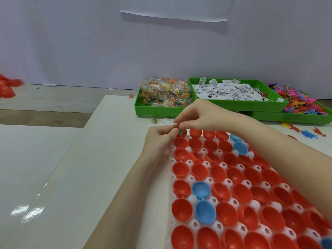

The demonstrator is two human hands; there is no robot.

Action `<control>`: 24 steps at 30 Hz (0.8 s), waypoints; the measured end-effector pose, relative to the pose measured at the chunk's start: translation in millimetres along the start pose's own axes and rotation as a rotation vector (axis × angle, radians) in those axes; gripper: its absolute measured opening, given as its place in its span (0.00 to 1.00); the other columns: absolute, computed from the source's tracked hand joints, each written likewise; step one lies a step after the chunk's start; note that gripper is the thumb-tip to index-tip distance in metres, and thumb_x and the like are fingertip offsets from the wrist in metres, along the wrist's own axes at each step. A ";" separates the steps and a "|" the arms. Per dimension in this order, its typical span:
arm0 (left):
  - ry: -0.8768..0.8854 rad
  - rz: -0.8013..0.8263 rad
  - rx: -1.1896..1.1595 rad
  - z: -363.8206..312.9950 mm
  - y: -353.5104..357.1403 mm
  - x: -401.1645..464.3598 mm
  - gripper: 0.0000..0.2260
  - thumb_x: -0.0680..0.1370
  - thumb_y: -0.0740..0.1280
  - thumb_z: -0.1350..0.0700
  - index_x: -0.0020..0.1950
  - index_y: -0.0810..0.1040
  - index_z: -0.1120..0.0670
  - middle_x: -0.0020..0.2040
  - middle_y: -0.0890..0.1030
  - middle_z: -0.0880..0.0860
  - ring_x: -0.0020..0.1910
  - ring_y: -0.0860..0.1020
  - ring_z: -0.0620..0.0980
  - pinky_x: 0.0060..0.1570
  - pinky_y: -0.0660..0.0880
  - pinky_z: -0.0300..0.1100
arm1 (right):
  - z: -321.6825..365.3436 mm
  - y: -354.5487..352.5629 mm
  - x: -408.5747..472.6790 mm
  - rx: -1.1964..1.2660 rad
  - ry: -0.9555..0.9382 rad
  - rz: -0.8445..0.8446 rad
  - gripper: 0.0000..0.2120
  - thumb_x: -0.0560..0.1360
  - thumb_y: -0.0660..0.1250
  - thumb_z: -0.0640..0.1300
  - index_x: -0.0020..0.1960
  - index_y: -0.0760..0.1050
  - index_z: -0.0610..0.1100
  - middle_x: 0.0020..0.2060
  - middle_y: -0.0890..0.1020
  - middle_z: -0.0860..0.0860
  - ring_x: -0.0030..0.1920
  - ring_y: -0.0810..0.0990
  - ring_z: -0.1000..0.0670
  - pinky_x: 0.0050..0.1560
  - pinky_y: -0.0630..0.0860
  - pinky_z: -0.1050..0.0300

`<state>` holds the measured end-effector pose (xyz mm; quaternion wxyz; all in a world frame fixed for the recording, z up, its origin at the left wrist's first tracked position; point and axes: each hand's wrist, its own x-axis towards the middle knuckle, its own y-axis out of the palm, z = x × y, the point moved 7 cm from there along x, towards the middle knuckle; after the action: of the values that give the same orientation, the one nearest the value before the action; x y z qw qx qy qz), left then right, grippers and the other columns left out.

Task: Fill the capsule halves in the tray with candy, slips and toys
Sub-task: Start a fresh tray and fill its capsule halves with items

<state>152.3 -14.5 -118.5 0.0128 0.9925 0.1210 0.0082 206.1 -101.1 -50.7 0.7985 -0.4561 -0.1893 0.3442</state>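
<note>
A white tray (190,178) on the table holds several open capsule halves, mostly red (180,170), a few blue (204,212). Both hands meet over the tray's far left corner. My left hand (159,139) and my right hand (199,115) pinch a small red piece (177,125) between their fingertips. Just under them, the corner capsule half (181,133) has a bag of coloured candy in it. The other halves in view look empty.
Green bins at the back hold candy bags (165,94), white paper slips (231,91) and coloured toy figures (303,103). A few loose toys (309,133) lie right of the tray. Red capsule halves (7,87) are piled far left.
</note>
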 end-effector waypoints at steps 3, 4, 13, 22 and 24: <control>0.009 -0.026 0.004 0.4 -3.1 0.5 0.10 0.77 0.65 0.63 0.55 0.80 0.64 0.48 0.82 0.64 0.50 0.80 0.62 0.53 0.77 0.53 | -1.2 -2.2 0.1 -0.050 -0.005 -0.097 0.07 0.73 0.69 0.39 0.49 0.83 0.44 0.41 0.84 0.50 0.39 0.79 0.58 0.37 0.71 0.75; 0.007 -0.040 0.008 1.0 -4.8 0.5 0.10 0.76 0.65 0.63 0.54 0.81 0.64 0.48 0.82 0.63 0.50 0.80 0.62 0.51 0.77 0.52 | -0.1 -1.1 0.7 -0.087 -0.005 -0.114 0.07 0.73 0.68 0.39 0.49 0.83 0.44 0.41 0.84 0.49 0.38 0.78 0.58 0.35 0.70 0.75; 0.061 -0.085 0.009 1.6 -10.9 2.0 0.07 0.74 0.69 0.62 0.50 0.83 0.61 0.44 0.84 0.59 0.45 0.82 0.56 0.48 0.79 0.48 | 1.3 4.9 0.4 -0.079 0.014 -0.160 0.08 0.73 0.68 0.38 0.52 0.81 0.41 0.39 0.84 0.45 0.39 0.80 0.53 0.47 0.76 0.58; 0.095 -0.046 0.032 1.1 -7.6 2.5 0.10 0.77 0.64 0.60 0.40 0.84 0.53 0.38 0.84 0.52 0.41 0.82 0.48 0.46 0.77 0.40 | 3.8 6.8 1.2 -0.181 0.014 -0.103 0.14 0.69 0.72 0.40 0.54 0.77 0.45 0.30 0.77 0.58 0.42 0.79 0.53 0.49 0.75 0.53; 0.097 -0.038 0.021 0.2 -6.5 4.0 0.13 0.78 0.63 0.59 0.38 0.84 0.52 0.36 0.84 0.50 0.40 0.81 0.46 0.42 0.76 0.36 | 0.4 3.0 -0.8 -0.110 0.036 -0.113 0.18 0.68 0.73 0.42 0.57 0.76 0.46 0.34 0.79 0.56 0.43 0.79 0.53 0.50 0.76 0.53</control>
<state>154.6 -7.2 -118.8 -0.0035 0.9886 0.1403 0.0549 204.2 -100.4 -53.1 0.7936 -0.4941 -0.2189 0.2795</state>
